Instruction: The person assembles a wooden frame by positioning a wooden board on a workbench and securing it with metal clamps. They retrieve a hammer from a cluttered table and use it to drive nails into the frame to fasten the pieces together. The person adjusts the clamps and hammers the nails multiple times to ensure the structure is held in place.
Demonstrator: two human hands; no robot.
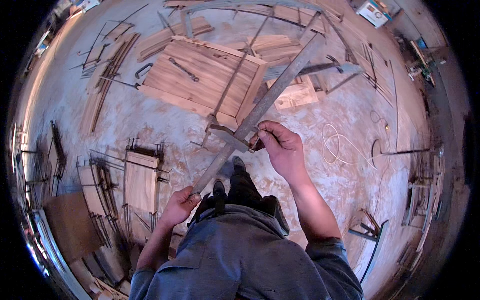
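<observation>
A long grey metal bar clamp (277, 89) slants across the middle, running from my body up to the far right. My left hand (179, 206) is closed round its near end. Across the bar sits a flat jaw block (229, 138). At the block's right end, the fingers of my right hand (281, 141) are pinched together on a small dark part that I cannot make out clearly. Beyond the bar lies a framed wooden panel (200, 75), with a wrench (183, 69) on top. A thinner bar clamp (232, 75) crosses the panel.
Stacked boards (107, 80) lie at the far left. A small clamped wooden panel (141, 181) stands at the left, near a brown sheet (71, 226). A pale hose or cord (334, 145) loops over the floor at the right. A metal stand (370, 235) is at the lower right.
</observation>
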